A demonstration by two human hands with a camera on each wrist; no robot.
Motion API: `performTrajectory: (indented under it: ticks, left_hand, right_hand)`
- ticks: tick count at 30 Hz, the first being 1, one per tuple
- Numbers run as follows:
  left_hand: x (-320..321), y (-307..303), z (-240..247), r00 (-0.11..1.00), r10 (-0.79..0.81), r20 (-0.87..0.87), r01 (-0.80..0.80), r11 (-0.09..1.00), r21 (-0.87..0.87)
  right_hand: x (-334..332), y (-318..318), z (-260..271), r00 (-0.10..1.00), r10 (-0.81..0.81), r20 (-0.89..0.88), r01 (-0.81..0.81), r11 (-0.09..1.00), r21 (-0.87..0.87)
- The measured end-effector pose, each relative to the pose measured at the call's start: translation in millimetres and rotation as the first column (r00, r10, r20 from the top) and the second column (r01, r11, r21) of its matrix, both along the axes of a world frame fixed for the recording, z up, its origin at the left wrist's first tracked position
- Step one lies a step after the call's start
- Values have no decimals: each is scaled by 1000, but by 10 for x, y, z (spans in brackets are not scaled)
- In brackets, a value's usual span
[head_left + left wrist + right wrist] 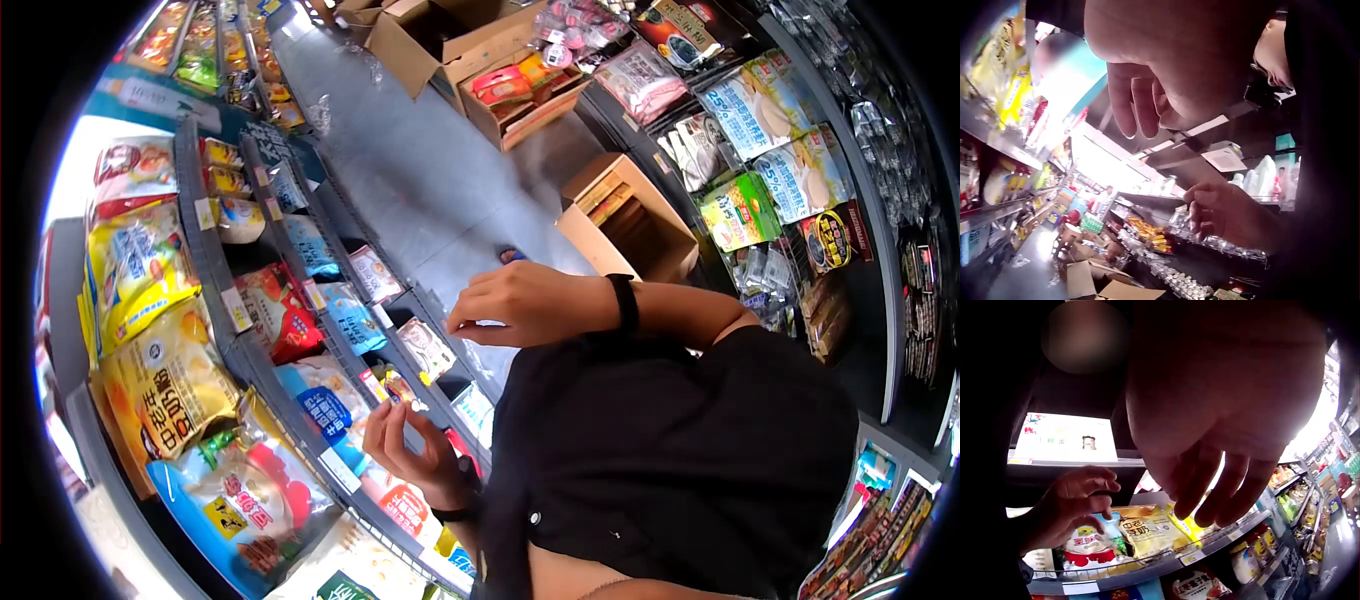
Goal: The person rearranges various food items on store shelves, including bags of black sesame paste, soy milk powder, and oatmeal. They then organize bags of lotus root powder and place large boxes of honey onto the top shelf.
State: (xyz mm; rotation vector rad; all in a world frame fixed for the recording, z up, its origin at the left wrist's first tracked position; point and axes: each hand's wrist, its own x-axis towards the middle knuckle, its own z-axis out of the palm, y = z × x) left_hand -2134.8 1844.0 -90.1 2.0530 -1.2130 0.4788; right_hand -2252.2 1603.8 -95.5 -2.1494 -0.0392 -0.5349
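My left hand (pixel 412 452) hangs in front of the shelf on the left, fingers loosely bent and nothing held. Closest to it are a blue and white bag (pixel 325 405) and a white bag with red print (pixel 400 500) on the lower tier. Higher in the head view, my right hand (pixel 535 303) is raised over the aisle, its fingers drooping loosely without a grip on anything. Seen from the right wrist, the right hand's fingers (pixel 1229 487) hang before a gold bag of soy milk powder (pixel 1150 531); the left hand (pixel 1075 503) is apart from it.
A yellow bag (pixel 145 265) stands on the top tier beside more packaged food. An opened cardboard box (pixel 630 225) sits on the aisle floor (pixel 420 150), with a fuller carton (pixel 520 90) beyond it. Another stocked shelf (pixel 870 330) runs along the right side.
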Motion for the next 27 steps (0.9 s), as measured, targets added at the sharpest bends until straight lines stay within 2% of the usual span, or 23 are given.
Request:
performTrajectory:
  ticks: [3, 4, 5, 6, 7, 9, 11, 13, 14, 16, 17, 18, 19, 22, 23, 25, 27]
  left_hand:
    - [17, -523, 179, 985, -169, -36, 169, 985, 19]
    - [-1, -686, 249, 980, -168, -109, 178, 980, 84]
    - [4, -869, 302, 958, -184, -218, 217, 966, 140]
    - [15, -1067, 316, 920, -194, -340, 271, 943, 195]
    - [47, -1275, 313, 893, -192, -406, 322, 904, 281]
    - [107, -1565, -114, 866, -90, -491, 317, 860, 400]
    - [265, -1610, -909, 865, -57, -499, 314, 837, 448]
    - [359, -1599, -1472, 847, -24, -531, 303, 842, 446]
    - [293, -1587, -1710, 828, 43, -559, 208, 903, 377]
    - [205, -1433, -2179, 690, 255, -677, 78, 904, 420]
    - [171, -1334, -2356, 622, 340, -705, 41, 885, 463]
    - [148, -1246, -2477, 649, 371, -664, 24, 862, 506]
    - [127, -1164, -2617, 541, 405, -737, -7, 878, 478]
    - [143, -1094, -2771, 448, 467, -763, -99, 874, 476]
    - [206, -953, -3067, 311, 435, -845, -117, 900, 420]
    - [285, -1050, -3139, 286, 492, -822, -131, 870, 475]
    - [439, -1101, -3380, 386, 531, -754, -82, 834, 545]
  right_hand:
    - [-97, -254, -119, 997, -41, 68, 40, 999, 18]
    - [-103, -358, -153, 998, -39, 44, 36, 996, 79]
    - [-107, -479, -192, 998, -28, -53, 32, 996, 82]
    - [-62, -598, -240, 999, -42, 20, 39, 994, 100]
    - [-39, -718, -246, 998, -61, -19, 63, 986, 157]
    - [25, -1038, -290, 987, -36, -156, 66, 979, 192]
    - [115, -1430, -424, 993, -3, -116, 14, 995, 97]
    - [153, -1787, -528, 992, 40, -120, -35, 998, 48]
    - [190, -1982, -574, 989, 63, -133, -58, 998, 39]
    - [233, -2325, -628, 983, 79, -164, -79, 997, 8]
    - [244, -2478, -620, 979, 75, -192, -70, 997, 31]
    - [253, -2625, -607, 973, 69, -221, -59, 997, 53]
    - [261, -2758, -619, 966, 62, -250, -45, 996, 73]
    - [249, -3068, -746, 953, 22, -303, 15, 993, 119]
    - [245, -3160, -778, 945, 2, -326, 44, 990, 134]
    - [212, -3310, -834, 951, -33, -309, 72, 991, 114]
    - [177, -3451, -906, 943, -80, -324, 126, 984, 125]
